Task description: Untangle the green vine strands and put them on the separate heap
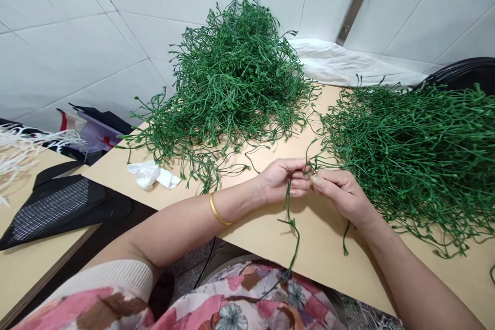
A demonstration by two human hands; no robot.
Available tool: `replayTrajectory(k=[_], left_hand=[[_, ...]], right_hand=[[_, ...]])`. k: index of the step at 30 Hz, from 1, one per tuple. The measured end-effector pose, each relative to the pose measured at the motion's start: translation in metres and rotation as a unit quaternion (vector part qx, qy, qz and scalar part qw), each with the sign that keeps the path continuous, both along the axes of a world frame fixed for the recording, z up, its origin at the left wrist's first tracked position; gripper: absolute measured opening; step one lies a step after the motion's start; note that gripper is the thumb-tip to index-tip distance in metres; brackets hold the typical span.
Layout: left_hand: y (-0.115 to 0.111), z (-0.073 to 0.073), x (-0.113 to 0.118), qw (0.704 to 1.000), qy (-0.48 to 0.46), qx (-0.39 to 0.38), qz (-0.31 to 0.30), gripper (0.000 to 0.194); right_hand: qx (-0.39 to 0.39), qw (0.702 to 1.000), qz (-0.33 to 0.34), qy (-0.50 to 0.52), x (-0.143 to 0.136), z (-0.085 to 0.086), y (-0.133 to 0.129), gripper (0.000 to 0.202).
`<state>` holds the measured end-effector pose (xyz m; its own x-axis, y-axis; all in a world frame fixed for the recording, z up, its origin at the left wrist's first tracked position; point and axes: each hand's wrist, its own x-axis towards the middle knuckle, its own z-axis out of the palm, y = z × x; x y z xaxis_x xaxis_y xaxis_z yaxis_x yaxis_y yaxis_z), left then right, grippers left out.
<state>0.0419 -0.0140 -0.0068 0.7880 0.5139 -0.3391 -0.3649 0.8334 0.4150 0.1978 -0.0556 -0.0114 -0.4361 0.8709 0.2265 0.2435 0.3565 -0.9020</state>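
My left hand (282, 180) is closed in a pinch on a thin green cord (293, 224) above the tabletop. The cord hangs from the fingers, with small side knots along it, and trails down over the patterned clothing. Close beside it, my right hand (342, 193) is also closed, its thumb and forefinger pinching green cord near the left fingertips. A short green end shows below the right hand. The exact point where the strands meet is partly hidden by the fingers.
A tall heap of green cords (240, 72) stands at the back against the tiled wall. Another wide pile of green cords (417, 154) lies to the right. A crumpled white tissue (152, 174) rests at left, near a black mesh bag (54, 209) and white strands (23, 152).
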Motion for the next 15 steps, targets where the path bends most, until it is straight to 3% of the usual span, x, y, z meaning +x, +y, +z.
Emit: replayTrajectory(k=[4,7,11,13,15], left_hand=[[0.01,-0.001,-0.004,0.999,-0.016,0.017,0.047,0.025],[0.017,-0.009,-0.003,0.995,0.024,0.036,0.085,0.016],[0.019,-0.016,0.001,0.985,0.093,0.11,0.098,0.004],[0.017,-0.015,0.002,0.979,0.115,0.134,0.106,0.004],[0.015,-0.014,0.003,0.975,0.122,0.152,0.108,0.009]], right_hand=[[-0.08,0.993,0.068,0.062,0.005,0.001,-0.007,0.034],[-0.046,0.995,-0.028,0.09,0.009,0.004,-0.007,0.026],[0.085,0.964,-0.251,0.027,0.012,0.006,-0.004,0.014],[0.184,0.944,-0.273,-0.036,0.01,0.005,-0.004,0.014],[0.283,0.923,-0.236,-0.109,0.006,0.003,-0.003,0.02]])
